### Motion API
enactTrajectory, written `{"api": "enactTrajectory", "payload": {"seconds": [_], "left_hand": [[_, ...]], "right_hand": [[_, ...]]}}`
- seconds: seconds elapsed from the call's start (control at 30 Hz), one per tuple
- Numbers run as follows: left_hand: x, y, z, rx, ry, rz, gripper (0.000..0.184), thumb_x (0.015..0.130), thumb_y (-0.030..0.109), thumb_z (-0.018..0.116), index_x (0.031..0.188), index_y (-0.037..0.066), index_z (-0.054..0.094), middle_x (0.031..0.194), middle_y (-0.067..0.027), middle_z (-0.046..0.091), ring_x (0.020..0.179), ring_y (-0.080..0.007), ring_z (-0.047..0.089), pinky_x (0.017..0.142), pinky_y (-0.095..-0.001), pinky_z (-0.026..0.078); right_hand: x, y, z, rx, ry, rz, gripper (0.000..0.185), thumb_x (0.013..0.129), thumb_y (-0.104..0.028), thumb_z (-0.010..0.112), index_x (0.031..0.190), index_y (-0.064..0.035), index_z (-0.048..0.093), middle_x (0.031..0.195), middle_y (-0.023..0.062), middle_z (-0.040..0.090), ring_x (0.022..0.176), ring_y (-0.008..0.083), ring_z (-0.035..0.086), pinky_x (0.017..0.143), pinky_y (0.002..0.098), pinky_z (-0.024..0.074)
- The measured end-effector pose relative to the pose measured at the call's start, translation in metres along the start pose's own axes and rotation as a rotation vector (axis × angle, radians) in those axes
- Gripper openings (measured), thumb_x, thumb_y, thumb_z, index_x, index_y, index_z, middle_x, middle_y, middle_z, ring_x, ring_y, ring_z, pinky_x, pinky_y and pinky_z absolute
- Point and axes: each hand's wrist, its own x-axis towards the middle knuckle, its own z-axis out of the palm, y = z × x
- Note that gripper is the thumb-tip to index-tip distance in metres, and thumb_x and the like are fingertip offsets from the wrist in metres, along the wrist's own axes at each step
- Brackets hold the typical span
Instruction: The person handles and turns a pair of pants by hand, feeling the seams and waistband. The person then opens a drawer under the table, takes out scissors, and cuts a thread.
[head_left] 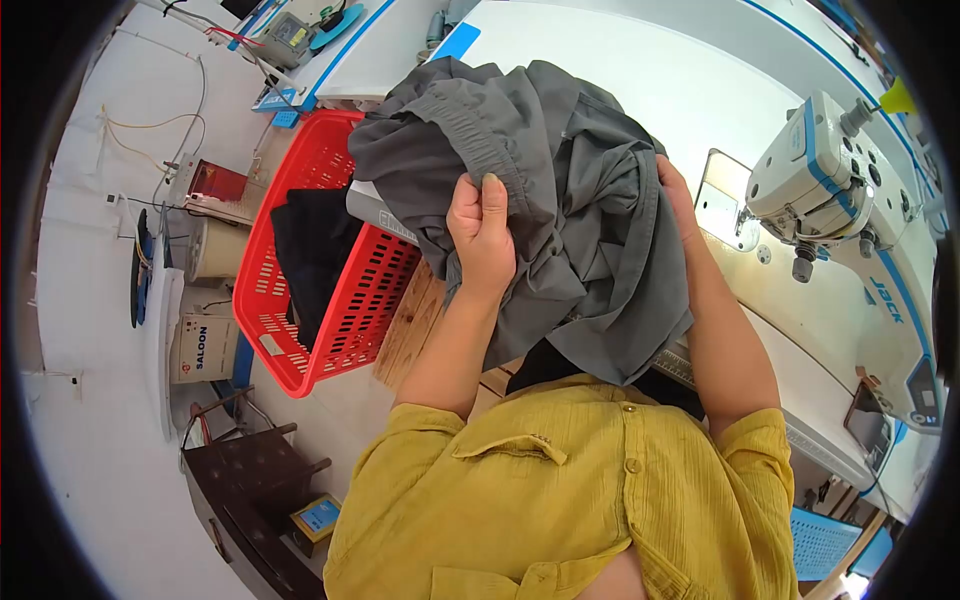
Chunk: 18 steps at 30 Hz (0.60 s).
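A bunched grey garment [600, 215] with a gathered elastic waistband lies over the front of the white sewing table, spilling down toward my lap. My left hand [482, 240] is closed on the gathered band, thumb pointing up and fingers curled around the cloth. At the garment's right edge, my right hand [677, 195] holds the fabric from the side; most of its fingers are hidden behind the folds. Close to that hand stands the head of a white sewing machine [815, 165] marked JACK, with its metal plate [722, 190] beside the cloth.
A red plastic basket [350, 345] with black cloth [312, 250] inside stands left of the table. A dark brown stool [235, 475] and a SALOON carton [207, 348] are farther left. Another workstation [345, 45] is at the upper left. A blue basket [822, 540] sits at the lower right.
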Motion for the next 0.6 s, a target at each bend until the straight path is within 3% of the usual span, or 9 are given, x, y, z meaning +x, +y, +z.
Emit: {"api": "enactTrajectory", "payload": {"seconds": [0.13, 0.2, 0.27, 0.3, 0.43, 0.47, 0.6], "left_hand": [[-0.003, 0.01, 0.01, 0.27, 0.047, 0.051, 0.009, 0.097, 0.008, 0.056, 0.102, 0.001, 0.057, 0.08, 0.0015, 0.058, 0.064, -0.0039, 0.043, 0.061, -0.017, 0.036], [-0.003, 0.01, 0.017, 0.36, 0.089, 0.06, 0.008, 0.095, 0.007, 0.058, 0.101, 0.0, 0.058, 0.078, -0.0001, 0.06, 0.062, -0.0055, 0.045, 0.059, -0.0183, 0.038], [0.0, -0.002, 0.017, 0.793, -0.078, 0.414, 0.016, 0.084, 0.002, 0.062, 0.099, 0.0, 0.061, 0.078, -0.0047, 0.063, 0.058, -0.0138, 0.052, 0.056, -0.0241, 0.041], [-0.001, -0.003, 0.018, 0.79, -0.078, 0.412, 0.016, 0.084, 0.002, 0.062, 0.099, 0.0, 0.061, 0.078, -0.0047, 0.063, 0.058, -0.0138, 0.052, 0.056, -0.0241, 0.041], [-0.01, -0.009, 0.026, 1.218, -0.509, 0.521, 0.016, 0.075, 0.003, 0.063, 0.091, 0.002, 0.061, 0.074, -0.0073, 0.062, 0.057, -0.024, 0.055, 0.054, -0.0316, 0.043], [-0.012, -0.01, 0.027, 1.211, -0.509, 0.519, 0.016, 0.075, 0.003, 0.063, 0.091, 0.002, 0.061, 0.074, -0.0073, 0.062, 0.057, -0.024, 0.055, 0.054, -0.0316, 0.043], [-0.015, -0.004, 0.03, 1.299, -0.721, 0.542, 0.01, 0.073, 0.007, 0.062, 0.083, 0.006, 0.059, 0.069, -0.0057, 0.058, 0.055, -0.0271, 0.054, 0.055, -0.0356, 0.043]], "right_hand": [[0.003, 0.0, 0.001, -0.014, -0.003, -0.003, 0.025, 0.091, -0.005, 0.051, 0.111, -0.0079, 0.066, 0.107, -0.0006, 0.064, 0.099, 0.0106, 0.053, 0.091, 0.0233, 0.0398], [0.004, -0.002, 0.01, -0.029, 0.147, -0.114, 0.026, 0.089, -0.004, 0.051, 0.111, -0.0066, 0.065, 0.107, 0.0014, 0.064, 0.099, 0.0127, 0.054, 0.091, 0.0245, 0.0409], [0.005, -0.003, 0.02, -0.046, 0.3, -0.223, 0.028, 0.088, -0.002, 0.05, 0.112, -0.0052, 0.065, 0.108, 0.0034, 0.064, 0.099, 0.0148, 0.055, 0.091, 0.0257, 0.0421], [0.001, -0.009, 0.025, -0.049, 0.302, -0.222, 0.028, 0.088, -0.002, 0.05, 0.112, -0.0052, 0.065, 0.108, 0.0034, 0.064, 0.099, 0.0148, 0.055, 0.091, 0.0257, 0.0421], [-0.02, -0.043, 0.04, -0.537, 0.238, -1.072, 0.027, 0.085, -0.002, 0.05, 0.107, -0.0008, 0.066, 0.106, 0.0101, 0.065, 0.097, 0.0203, 0.058, 0.091, 0.0277, 0.0442], [-0.021, -0.042, 0.04, -0.544, 0.238, -1.07, 0.027, 0.085, -0.002, 0.05, 0.107, -0.0008, 0.066, 0.106, 0.0101, 0.065, 0.097, 0.0203, 0.058, 0.091, 0.0277, 0.0442], [-0.025, -0.03, 0.04, -0.524, -0.118, -0.699, 0.025, 0.083, -0.003, 0.051, 0.1, 0.0014, 0.069, 0.101, 0.0116, 0.066, 0.09, 0.0199, 0.06, 0.087, 0.0272, 0.0452]]}}
